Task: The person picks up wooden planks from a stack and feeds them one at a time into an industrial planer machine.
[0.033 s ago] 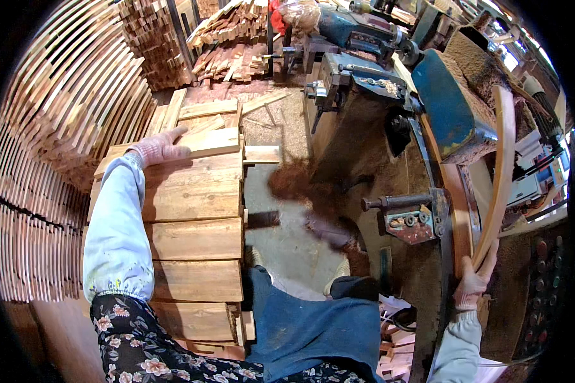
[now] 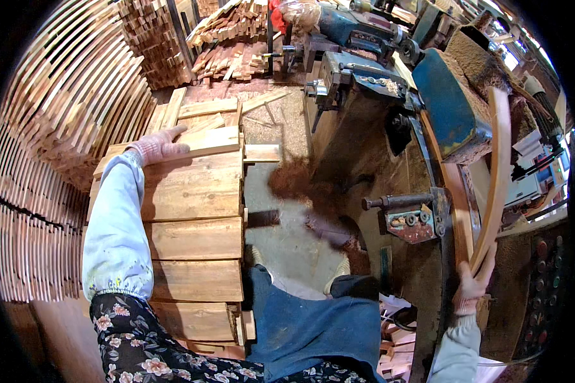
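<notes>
Wooden strips in a towering, tightly layered stack [image 2: 64,108] fill the left side, their ends fanned by the lens. Nearly as large, a dusty machine [image 2: 351,127] runs along the right, with sawdust clinging to its side. Between the two, a pile of boards [image 2: 198,239] rises beside the person's left forearm, its flat planks laid in rows. A blue apron [image 2: 313,325] covers the lap, and a blue hood [image 2: 447,105] heaped with sawdust tops the machine. Long and slightly bowed, a pale wooden strip [image 2: 499,153] slants from beside the hood down to the right hand [image 2: 474,281]. This hand is spread in a wide V, thumb to one side and fingers to the other, the strip's lower end touching it in the fork. Smaller, a narrow board [image 2: 216,142] lies across the far part of the pile, directly under the left hand [image 2: 160,145], whose thumb stands apart from its fingers; whether they grip the edge I cannot tell. Just left of the strip's lower half sits a red-and-green metal bracket [image 2: 410,225].
</notes>
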A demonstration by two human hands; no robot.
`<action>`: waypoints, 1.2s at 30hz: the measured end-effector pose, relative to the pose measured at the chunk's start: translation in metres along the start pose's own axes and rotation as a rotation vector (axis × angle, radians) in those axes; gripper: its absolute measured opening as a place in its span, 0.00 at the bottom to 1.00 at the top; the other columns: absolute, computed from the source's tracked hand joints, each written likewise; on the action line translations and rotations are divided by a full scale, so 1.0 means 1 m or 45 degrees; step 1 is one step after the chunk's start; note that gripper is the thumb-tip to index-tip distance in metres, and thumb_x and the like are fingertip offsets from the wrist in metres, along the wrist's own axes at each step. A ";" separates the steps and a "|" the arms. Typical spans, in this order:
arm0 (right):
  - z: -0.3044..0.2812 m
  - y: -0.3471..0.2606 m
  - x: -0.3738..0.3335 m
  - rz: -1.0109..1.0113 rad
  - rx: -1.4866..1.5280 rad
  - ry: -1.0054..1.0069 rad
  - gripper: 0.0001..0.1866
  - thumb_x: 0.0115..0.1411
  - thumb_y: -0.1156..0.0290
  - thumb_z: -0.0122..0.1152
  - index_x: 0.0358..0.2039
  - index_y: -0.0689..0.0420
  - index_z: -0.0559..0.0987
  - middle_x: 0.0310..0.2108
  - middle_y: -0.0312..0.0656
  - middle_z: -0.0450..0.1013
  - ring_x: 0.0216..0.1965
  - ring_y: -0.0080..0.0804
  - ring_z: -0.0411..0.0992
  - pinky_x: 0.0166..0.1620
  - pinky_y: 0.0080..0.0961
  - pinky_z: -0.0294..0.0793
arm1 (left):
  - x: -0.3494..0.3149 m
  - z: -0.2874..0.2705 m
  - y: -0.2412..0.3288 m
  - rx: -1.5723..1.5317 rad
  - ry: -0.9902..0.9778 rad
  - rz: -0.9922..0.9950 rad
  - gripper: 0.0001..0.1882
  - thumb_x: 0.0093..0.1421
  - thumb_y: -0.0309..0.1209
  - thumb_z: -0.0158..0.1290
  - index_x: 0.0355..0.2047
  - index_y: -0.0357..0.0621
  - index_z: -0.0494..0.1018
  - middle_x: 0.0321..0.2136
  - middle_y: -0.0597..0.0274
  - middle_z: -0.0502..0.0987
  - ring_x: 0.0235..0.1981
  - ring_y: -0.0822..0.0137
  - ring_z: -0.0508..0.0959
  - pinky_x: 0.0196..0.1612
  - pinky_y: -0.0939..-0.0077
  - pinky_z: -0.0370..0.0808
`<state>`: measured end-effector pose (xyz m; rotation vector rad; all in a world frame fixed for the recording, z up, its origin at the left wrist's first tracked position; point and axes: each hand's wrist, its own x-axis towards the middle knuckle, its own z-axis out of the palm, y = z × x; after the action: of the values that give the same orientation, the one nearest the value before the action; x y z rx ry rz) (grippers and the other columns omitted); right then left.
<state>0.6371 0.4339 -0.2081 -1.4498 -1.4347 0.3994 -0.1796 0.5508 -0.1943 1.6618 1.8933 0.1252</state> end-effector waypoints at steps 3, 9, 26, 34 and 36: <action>-0.038 -0.007 -0.064 -0.140 -0.401 -0.150 0.49 0.54 0.75 0.63 0.77 0.59 0.59 0.74 0.45 0.59 0.72 0.40 0.60 0.73 0.36 0.57 | 0.007 -0.008 0.004 0.110 -0.061 -0.024 0.52 0.55 0.57 0.62 0.69 0.29 0.64 0.57 0.38 0.79 0.56 0.52 0.80 0.60 0.65 0.75; -0.117 -0.073 -0.225 -0.080 -1.240 -0.276 0.44 0.47 0.72 0.65 0.69 0.63 0.70 0.68 0.63 0.65 0.67 0.64 0.65 0.72 0.52 0.59 | 0.030 -0.017 0.001 0.499 -0.151 -0.086 0.58 0.48 0.71 0.64 0.64 0.31 0.71 0.56 0.37 0.80 0.59 0.44 0.79 0.61 0.57 0.75; -0.030 0.013 0.000 -0.195 -1.201 -0.415 0.33 0.63 0.66 0.66 0.68 0.57 0.73 0.66 0.61 0.68 0.66 0.58 0.66 0.70 0.47 0.62 | -0.150 -0.016 0.095 0.489 1.239 0.124 0.24 0.53 0.33 0.74 0.47 0.39 0.78 0.39 0.58 0.80 0.44 0.57 0.83 0.49 0.67 0.79; 0.062 -0.115 -0.015 -0.713 -0.399 -0.502 0.50 0.44 0.56 0.83 0.67 0.58 0.72 0.65 0.62 0.69 0.67 0.61 0.65 0.70 0.51 0.64 | -0.206 0.014 0.299 -1.523 1.271 0.940 0.24 0.62 0.36 0.69 0.53 0.34 0.79 0.42 0.58 0.85 0.38 0.67 0.85 0.42 0.75 0.82; 0.047 -0.147 -0.054 -0.915 -0.539 -0.484 0.64 0.37 0.42 0.84 0.72 0.54 0.65 0.69 0.66 0.61 0.70 0.69 0.58 0.71 0.59 0.59 | -0.182 0.054 0.353 -1.858 1.101 0.970 0.26 0.62 0.38 0.69 0.54 0.34 0.79 0.43 0.58 0.85 0.38 0.67 0.85 0.41 0.74 0.83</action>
<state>0.5057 0.3734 -0.1315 -1.0886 -2.3300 -0.1030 0.1590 0.4383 -0.0104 1.0666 0.8123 2.1605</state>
